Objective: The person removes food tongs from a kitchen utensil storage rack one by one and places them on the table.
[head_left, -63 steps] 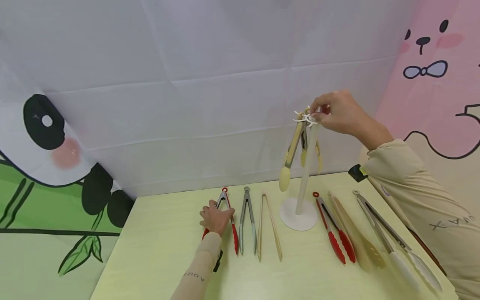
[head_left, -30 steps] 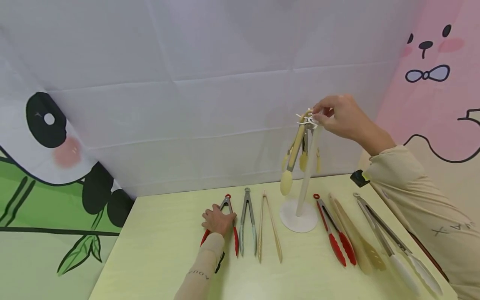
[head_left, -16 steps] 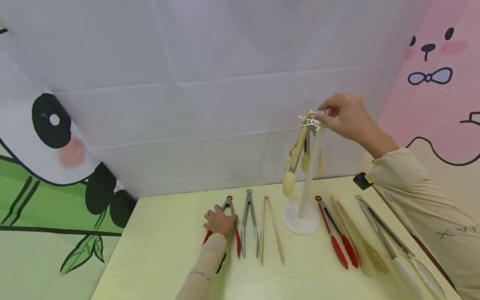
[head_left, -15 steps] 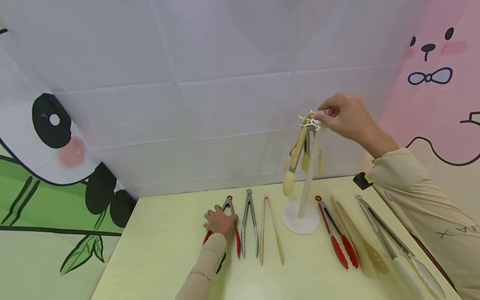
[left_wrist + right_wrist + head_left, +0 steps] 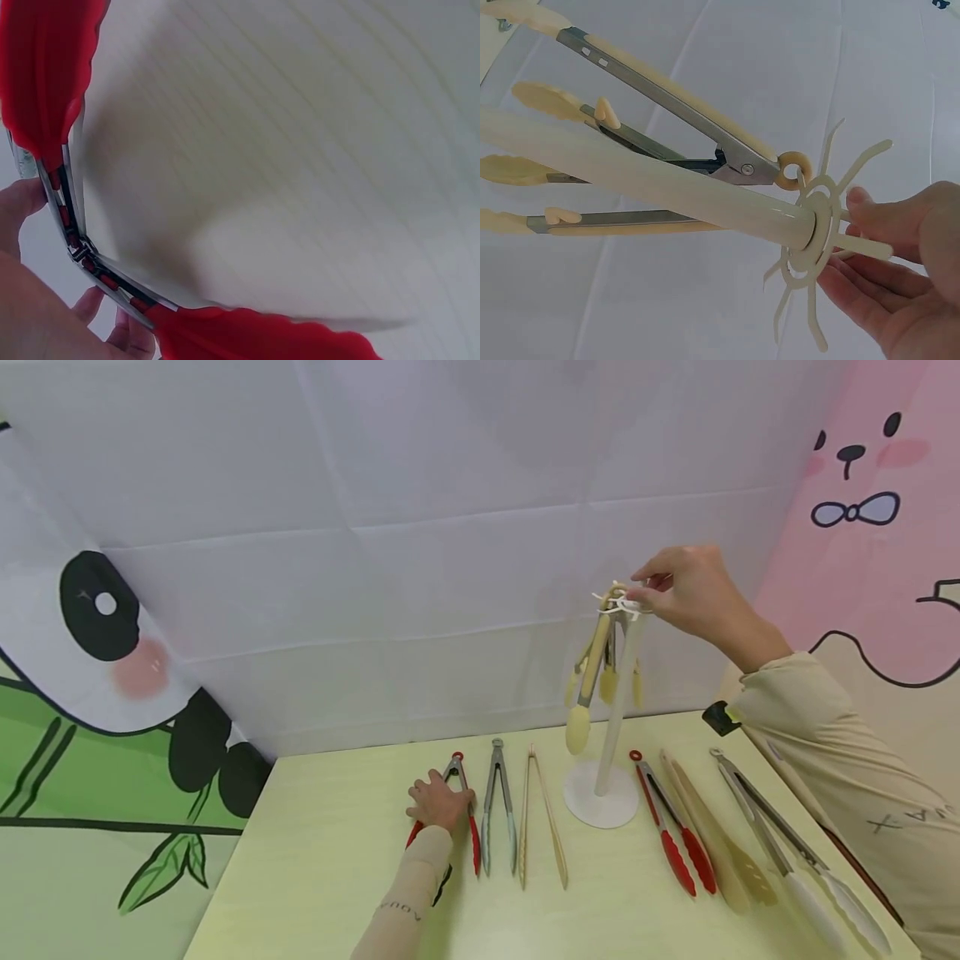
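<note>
My left hand (image 5: 438, 802) lies over red-tipped tongs (image 5: 475, 843) that are spread on the table. In the left wrist view, the thumb touches one arm of the tongs and the fingers (image 5: 88, 304) sit against the other, near the hinge. At the upper right, my right hand (image 5: 690, 589) pinches the hooked ring (image 5: 825, 206) atop a white stand (image 5: 617, 718). Cream-yellow tongs (image 5: 595, 660) hang from it by their loop (image 5: 793, 171), with several yellow tips pointing down. The right wrist view shows thumb and fingers around the ring's far edge.
Grey-green tongs (image 5: 489, 802) and thin wooden-coloured tongs (image 5: 525, 810) lie left of the stand's base (image 5: 600, 817). On its right lie red tongs (image 5: 652, 802), wide beige tongs (image 5: 705, 818) and long white-tipped tongs (image 5: 757, 818). A white cloth (image 5: 450, 568) backs the table (image 5: 300, 860).
Over the past two seconds the hanging yellow tongs have shifted slightly around the stand. My left hand and the red tongs under it have moved slightly nearer. Since half a second ago, almost nothing differs.
</note>
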Demonstrator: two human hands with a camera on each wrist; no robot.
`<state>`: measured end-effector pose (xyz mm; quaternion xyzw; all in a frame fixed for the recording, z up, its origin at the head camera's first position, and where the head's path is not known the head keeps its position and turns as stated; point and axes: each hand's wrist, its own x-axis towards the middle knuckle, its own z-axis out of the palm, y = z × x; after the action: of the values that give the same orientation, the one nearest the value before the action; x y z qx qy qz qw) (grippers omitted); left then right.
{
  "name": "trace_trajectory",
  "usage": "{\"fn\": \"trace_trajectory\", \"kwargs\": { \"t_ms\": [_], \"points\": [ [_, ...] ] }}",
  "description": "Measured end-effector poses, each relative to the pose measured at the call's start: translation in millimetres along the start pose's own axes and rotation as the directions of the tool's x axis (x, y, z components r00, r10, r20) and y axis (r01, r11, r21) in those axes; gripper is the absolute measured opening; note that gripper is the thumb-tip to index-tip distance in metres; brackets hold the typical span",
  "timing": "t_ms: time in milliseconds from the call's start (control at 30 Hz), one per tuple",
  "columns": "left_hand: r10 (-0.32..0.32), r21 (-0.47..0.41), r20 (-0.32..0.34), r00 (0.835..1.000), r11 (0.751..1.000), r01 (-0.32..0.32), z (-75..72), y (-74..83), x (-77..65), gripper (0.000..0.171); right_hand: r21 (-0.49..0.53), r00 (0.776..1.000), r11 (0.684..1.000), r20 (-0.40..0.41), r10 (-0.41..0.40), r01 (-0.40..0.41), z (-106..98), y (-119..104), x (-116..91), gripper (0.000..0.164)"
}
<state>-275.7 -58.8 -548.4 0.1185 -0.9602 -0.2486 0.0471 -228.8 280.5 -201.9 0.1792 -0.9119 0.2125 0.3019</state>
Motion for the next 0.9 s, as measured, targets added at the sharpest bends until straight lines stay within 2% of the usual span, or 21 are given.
{"fn": "trace_trajectory", "kwargs": {
  "t_ms": [400,567,900],
  "points": [
    [0.004,-0.016,0.008,1.000,1.000,-0.003,-2.3,6.7,2.1,0.066,0.031,1.000,0.999,0.017,-0.009,0.009,-2.8,5.3,-1.0,0.017],
    [0.038,-0.124,-0.002,0.999,0.992,-0.038,-10.1,14.8,0.4,0.060,0.037,1.000,0.999,0.028,0.001,-0.002,-3.1,5.4,-1.6,0.017],
    [0.085,-0.305,-0.031,0.996,0.948,-0.091,-25.2,35.5,-0.7,0.055,0.055,0.999,0.998,0.043,0.023,-0.025,-4.0,4.8,-1.6,0.016]
  ]
}}
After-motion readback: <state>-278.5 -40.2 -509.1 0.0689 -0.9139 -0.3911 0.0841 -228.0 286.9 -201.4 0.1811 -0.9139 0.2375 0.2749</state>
